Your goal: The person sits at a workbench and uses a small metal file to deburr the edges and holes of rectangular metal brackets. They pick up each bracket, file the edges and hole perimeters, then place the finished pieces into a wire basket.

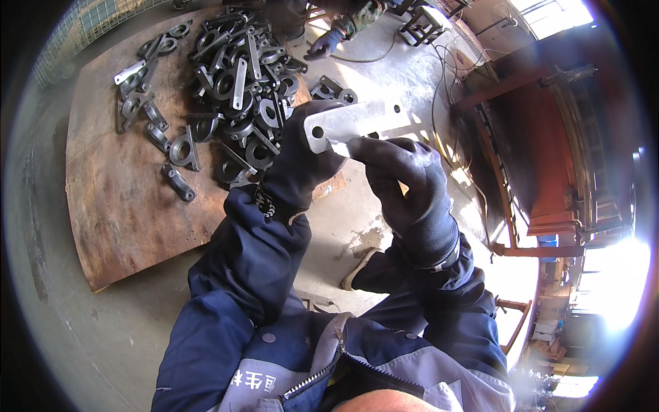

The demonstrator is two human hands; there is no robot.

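My left hand (309,144), in a dark glove, grips a metal bracket whose flat base plate (360,121) faces up, with round holes near its ends. My right hand (399,165), gloved too, pinches a small shiny metal piece (339,148) against the plate's lower edge, close to the left hole. What kind of piece it is, I cannot tell. Left of my hands, a heap of dark metal brackets with ring-shaped seats (239,85) lies on a plywood board (134,226). The underside of the held bracket is mostly hidden.
A few loose brackets (183,149) lie left of the heap, and others (334,91) beyond my left hand. Another person's gloved hand (324,45) is at the top. A stool (425,26), a hose on the floor (437,123) and a red metal frame (545,175) stand or lie to the right.
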